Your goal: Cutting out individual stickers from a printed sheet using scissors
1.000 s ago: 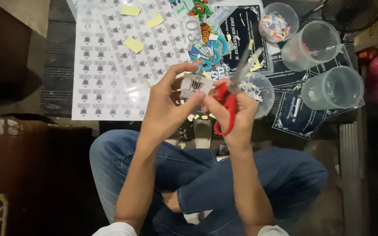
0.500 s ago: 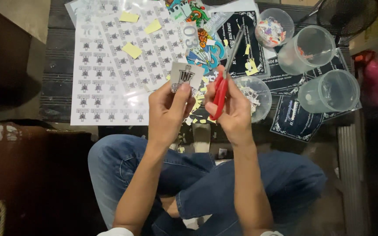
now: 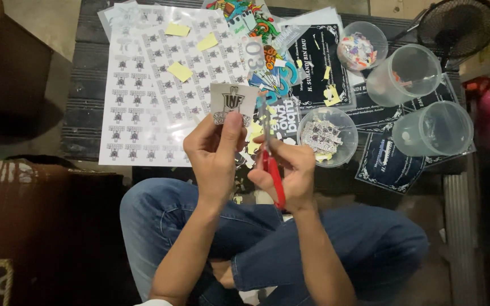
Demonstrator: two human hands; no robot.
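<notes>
a small paper cutout [image 3: 232, 103] with a dark emblem stands upright over the near edge of the low table [image 3: 86, 96], above the person's crossed legs. the left hand [image 3: 218, 152] pinches its lower edge, thumb pressed on the front and fingers behind. just to the right, the right hand [image 3: 288, 173] is closed around the red handles of the scissors [image 3: 270, 156], and the blades point up beside the cutout; if they touch the paper, i cannot tell. on the far left lies a big sheet of printed stickers [image 3: 148, 85] with yellow scraps on it. to the right is a clear bowl [image 3: 327, 136] full of cut pieces, and farther right two clear cups [image 3: 421, 102].
</notes>
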